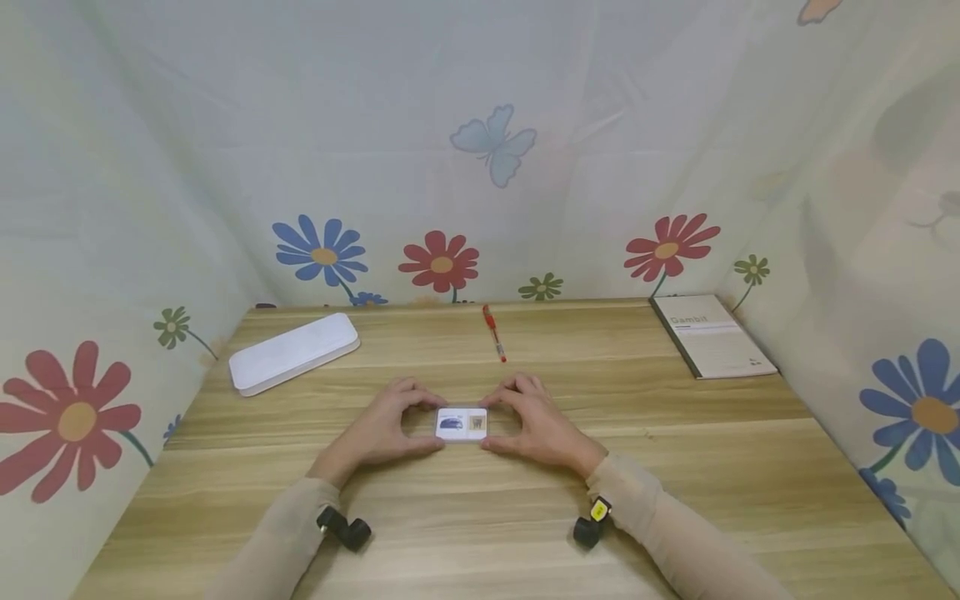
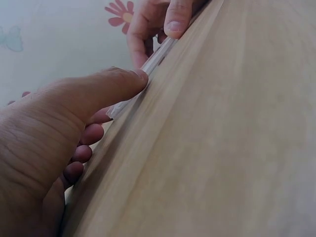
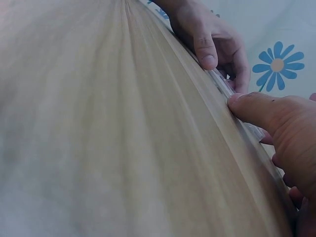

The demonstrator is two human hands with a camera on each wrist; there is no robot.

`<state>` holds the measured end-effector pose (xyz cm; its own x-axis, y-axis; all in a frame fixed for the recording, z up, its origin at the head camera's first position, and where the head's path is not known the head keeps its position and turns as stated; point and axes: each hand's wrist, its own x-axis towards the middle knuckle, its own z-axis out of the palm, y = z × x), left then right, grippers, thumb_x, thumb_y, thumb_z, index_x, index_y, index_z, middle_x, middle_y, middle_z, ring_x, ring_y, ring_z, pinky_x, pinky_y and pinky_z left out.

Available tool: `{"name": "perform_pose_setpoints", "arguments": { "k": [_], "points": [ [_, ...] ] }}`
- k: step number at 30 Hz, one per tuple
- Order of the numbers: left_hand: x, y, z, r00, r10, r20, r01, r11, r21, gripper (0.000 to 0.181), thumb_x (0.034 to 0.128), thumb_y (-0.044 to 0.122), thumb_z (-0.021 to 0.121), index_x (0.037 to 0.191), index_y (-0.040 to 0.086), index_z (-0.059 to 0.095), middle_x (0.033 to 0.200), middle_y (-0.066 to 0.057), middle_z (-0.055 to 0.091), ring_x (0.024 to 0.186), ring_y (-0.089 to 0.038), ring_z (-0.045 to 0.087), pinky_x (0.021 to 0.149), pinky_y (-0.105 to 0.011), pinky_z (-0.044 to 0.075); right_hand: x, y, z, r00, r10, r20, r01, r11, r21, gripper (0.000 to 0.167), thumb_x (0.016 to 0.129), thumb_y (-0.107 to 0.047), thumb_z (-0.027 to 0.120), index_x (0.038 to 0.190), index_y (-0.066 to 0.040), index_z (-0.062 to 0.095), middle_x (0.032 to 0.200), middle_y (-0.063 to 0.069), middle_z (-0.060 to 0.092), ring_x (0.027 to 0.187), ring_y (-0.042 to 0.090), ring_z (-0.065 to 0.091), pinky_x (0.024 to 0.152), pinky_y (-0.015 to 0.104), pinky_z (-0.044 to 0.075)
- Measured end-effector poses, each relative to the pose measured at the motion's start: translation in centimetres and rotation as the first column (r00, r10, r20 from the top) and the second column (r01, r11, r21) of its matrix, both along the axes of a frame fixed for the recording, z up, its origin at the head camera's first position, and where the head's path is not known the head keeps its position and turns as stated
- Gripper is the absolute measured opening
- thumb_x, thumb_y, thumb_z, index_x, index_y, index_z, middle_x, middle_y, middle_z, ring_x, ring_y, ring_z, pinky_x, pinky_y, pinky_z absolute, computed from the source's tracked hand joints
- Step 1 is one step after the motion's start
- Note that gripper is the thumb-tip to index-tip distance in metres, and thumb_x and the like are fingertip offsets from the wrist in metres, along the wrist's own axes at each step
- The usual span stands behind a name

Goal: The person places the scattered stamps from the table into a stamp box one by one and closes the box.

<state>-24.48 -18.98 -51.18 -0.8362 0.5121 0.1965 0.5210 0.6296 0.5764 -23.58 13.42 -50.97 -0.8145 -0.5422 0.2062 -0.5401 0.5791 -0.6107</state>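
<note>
A small flat white case [image 1: 461, 424] with a dark blue picture and a tan square on its top lies at the middle of the wooden table. My left hand [image 1: 385, 423] pinches its left end, thumb at the near edge and fingers at the far edge. In the same way my right hand [image 1: 542, 426] pinches the right end. Seen low in the left wrist view, the case's edge [image 2: 157, 57] looks clear and thin, with the left thumb [image 2: 111, 89] against it. The right wrist view shows the right thumb [image 3: 252, 106] touching that edge too.
Beyond the hands, a red pen [image 1: 493, 333] lies on the table [image 1: 465, 525]. A white oblong box [image 1: 295, 353] sits at the back left, and a notebook [image 1: 712, 337] at the back right. Flower-printed curtains [image 1: 495, 200] close in the back and both sides.
</note>
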Motion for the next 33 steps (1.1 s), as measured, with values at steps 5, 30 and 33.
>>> {"name": "perform_pose_setpoints", "arguments": {
  "k": [5, 30, 33],
  "points": [
    [-0.08, 0.08, 0.07, 1.000, 0.001, 0.000, -0.001, 1.000, -0.007, 0.057, 0.0837, 0.058, 0.095, 0.133, 0.034, 0.078, 0.118, 0.010, 0.062, 0.115, -0.014, 0.054, 0.103, -0.047, 0.047, -0.06, 0.08, 0.09, 1.000, -0.003, 0.004, 0.003, 1.000, -0.004, 0.056, 0.090, -0.047, 0.094, 0.139, -0.028, 0.075, 0.140, -0.001, 0.055, 0.132, 0.025, 0.042, 0.113, 0.051, 0.040],
    [0.02, -0.11, 0.42, 1.000, -0.013, 0.020, 0.013, 1.000, -0.016, 0.063, 0.0831, 0.057, 0.096, 0.138, 0.033, 0.076, 0.122, 0.011, 0.063, 0.119, -0.015, 0.054, 0.107, -0.049, 0.047, 0.23, -0.13, 0.45, 1.000, -0.006, 0.006, 0.006, 1.000, 0.003, 0.056, 0.091, -0.047, 0.093, 0.140, -0.027, 0.075, 0.140, -0.001, 0.054, 0.131, 0.025, 0.042, 0.113, 0.050, 0.040],
    [-0.06, -0.04, 0.40, 1.000, -0.020, 0.014, 0.020, 1.000, -0.010, 0.065, 0.0831, 0.056, 0.096, 0.139, 0.032, 0.075, 0.122, 0.011, 0.063, 0.119, -0.015, 0.054, 0.108, -0.050, 0.047, 0.21, -0.05, 0.42, 1.000, -0.009, 0.009, 0.009, 1.000, 0.002, 0.056, 0.091, -0.047, 0.093, 0.139, -0.027, 0.075, 0.140, -0.001, 0.054, 0.131, 0.025, 0.042, 0.113, 0.050, 0.040]
  ]
}}
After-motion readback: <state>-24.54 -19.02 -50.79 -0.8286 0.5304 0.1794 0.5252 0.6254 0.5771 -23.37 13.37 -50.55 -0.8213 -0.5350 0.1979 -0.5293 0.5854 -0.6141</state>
